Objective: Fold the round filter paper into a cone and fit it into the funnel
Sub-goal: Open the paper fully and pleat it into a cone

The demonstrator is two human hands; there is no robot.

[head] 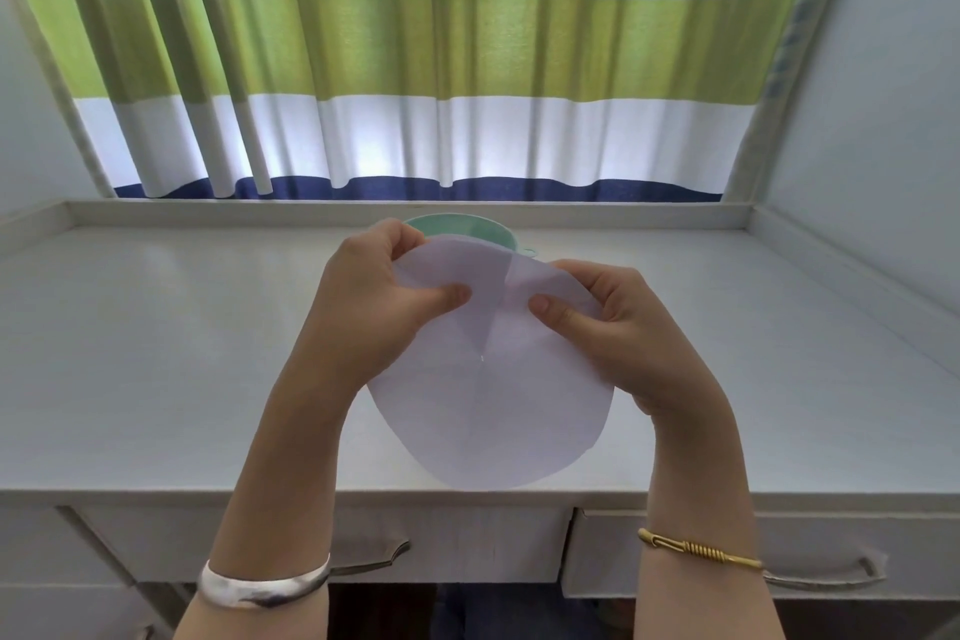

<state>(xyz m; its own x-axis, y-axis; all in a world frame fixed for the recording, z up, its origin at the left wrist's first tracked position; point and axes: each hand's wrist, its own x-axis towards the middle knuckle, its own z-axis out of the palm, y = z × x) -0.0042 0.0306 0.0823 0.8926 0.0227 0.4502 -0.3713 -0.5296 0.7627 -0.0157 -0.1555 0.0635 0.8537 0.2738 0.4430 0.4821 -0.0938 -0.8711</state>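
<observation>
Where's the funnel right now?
In the head view the green funnel stands at the back middle of the white desk, just behind the filter paper that both hands hold up, which hides most of it.

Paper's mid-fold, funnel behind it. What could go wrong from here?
1. Both hands, left hand and right hand, pinch only the top of the filter paper; the overlap may slip, and the cone could come out lopsided.
2. The tip near the centre crease looks slightly nicked; pulling harder might tear it.
3. The green funnel is largely hidden behind the paper, so seating the cone could nudge or tip it.
</observation>
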